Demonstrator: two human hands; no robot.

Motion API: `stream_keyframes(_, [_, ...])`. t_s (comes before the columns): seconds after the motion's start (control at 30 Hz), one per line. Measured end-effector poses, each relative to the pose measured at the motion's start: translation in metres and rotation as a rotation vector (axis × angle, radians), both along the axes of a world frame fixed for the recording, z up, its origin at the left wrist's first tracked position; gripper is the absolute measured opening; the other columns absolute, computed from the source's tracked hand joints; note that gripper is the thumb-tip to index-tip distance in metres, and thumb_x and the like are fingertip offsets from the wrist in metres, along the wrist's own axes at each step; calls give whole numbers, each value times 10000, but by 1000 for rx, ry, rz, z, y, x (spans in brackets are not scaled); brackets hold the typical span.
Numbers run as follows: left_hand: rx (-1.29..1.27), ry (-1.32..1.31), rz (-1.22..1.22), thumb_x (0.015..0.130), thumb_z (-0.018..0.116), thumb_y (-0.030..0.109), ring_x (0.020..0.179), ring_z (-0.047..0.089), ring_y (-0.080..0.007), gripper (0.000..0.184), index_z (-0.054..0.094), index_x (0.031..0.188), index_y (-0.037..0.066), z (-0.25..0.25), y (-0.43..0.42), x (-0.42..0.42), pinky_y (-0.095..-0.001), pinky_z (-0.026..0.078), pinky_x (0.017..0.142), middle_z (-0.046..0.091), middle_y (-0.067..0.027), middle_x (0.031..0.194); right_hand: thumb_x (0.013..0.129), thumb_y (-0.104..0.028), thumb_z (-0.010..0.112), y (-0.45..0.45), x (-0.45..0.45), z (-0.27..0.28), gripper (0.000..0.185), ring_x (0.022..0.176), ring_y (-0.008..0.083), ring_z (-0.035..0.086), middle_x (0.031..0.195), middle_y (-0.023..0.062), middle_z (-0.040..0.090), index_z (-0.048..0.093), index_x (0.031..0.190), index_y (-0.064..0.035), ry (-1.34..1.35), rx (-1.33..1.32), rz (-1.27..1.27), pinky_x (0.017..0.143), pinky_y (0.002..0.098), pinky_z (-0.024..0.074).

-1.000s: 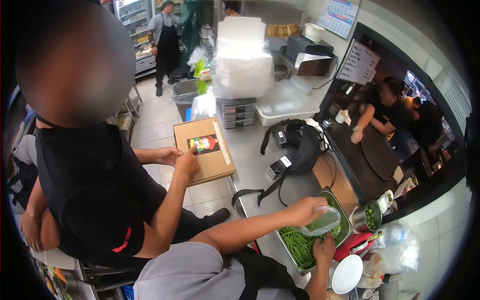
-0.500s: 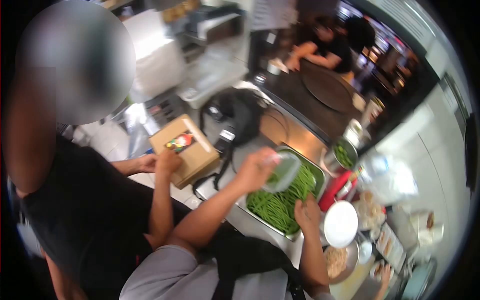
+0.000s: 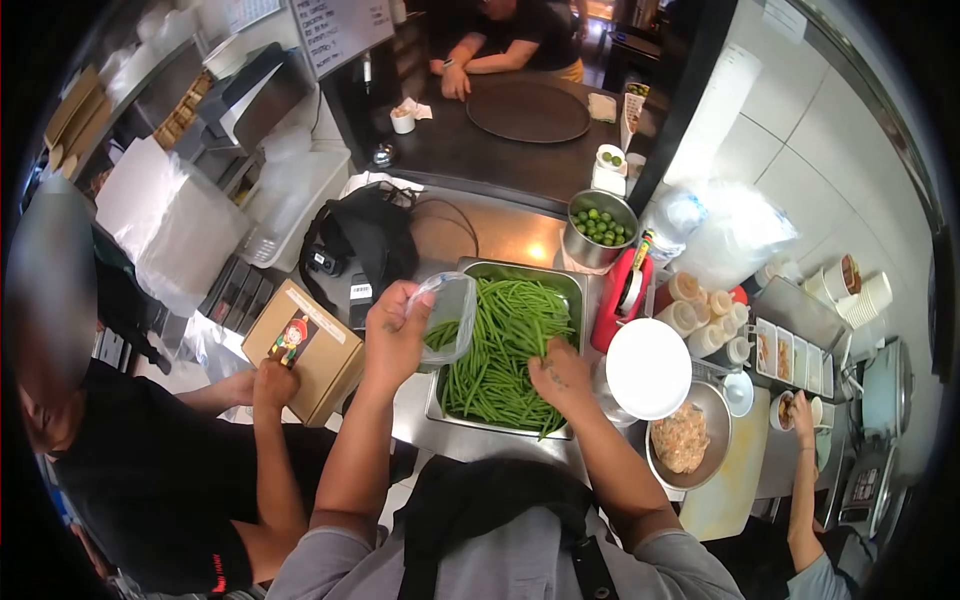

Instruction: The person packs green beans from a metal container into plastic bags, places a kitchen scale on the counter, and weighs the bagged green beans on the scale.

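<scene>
A metal tray (image 3: 434, 408) full of green beans (image 3: 500, 355) stands on the steel counter in front of me. My left hand (image 3: 396, 330) pinches the rim of a clear plastic bag (image 3: 450, 318), which hangs over the tray's left part. Some green shows through the bag. My right hand (image 3: 560, 375) is in the beans at the tray's right side, its fingers closed around some of them.
On the left a co-worker holds a cardboard box (image 3: 325, 365). Behind the tray are a black bag (image 3: 375, 235) and a pot of green fruits (image 3: 600, 228). White lids (image 3: 648, 370), a bowl of meat (image 3: 715, 450) and a cutting board (image 3: 725, 500) stand right. Another person works there.
The view has swung to the right, bringing the tray to the middle and the right-hand work area into sight. My left hand still holds the bag; my right hand remains in the beans.
</scene>
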State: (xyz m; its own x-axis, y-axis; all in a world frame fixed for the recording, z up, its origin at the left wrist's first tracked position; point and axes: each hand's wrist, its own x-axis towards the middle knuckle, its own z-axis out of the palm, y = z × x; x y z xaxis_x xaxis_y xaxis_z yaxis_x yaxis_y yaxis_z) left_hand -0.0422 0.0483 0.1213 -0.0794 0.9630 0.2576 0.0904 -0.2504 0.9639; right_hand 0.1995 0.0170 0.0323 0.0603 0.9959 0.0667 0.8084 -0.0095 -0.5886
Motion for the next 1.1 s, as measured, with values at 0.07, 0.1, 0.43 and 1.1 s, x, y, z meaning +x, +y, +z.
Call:
stream_keyframes(0.07, [22,40,15,926,587,167,648,397,-30,168,548,829,35,2,0,3,-193,339,588,491,53,705,760,-244,562,-2,0,-9,332,917,364,595,962,217,597,587,950,28,-213,-88,119,784,463,480])
stream_keyframes(0.1, [23,44,8,926,587,167,648,397,-30,168,548,829,35,3,0,3,-193,339,588,491,53,705,735,-234,606,-2,1,-13,353,939,405,580,992,223,584,566,971,25,-257,-61,121,800,483,474])
stream_keyframes(0.43, [-40,69,-21,929,573,138,666,409,-24,141,552,840,30,9,-5,11,-188,342,602,507,51,717,775,-254,677,-10,4,12,531,1049,387,531,1036,242,544,484,1154,63,36,-17,46,879,470,434])
stream_keyframes(1.1, [-106,-53,-107,923,573,116,686,440,-33,109,569,867,22,-22,-4,23,-195,364,625,535,31,747,747,-169,648,-2,-9,8,207,894,298,526,890,132,574,632,906,-38,-359,115,103,766,404,404])
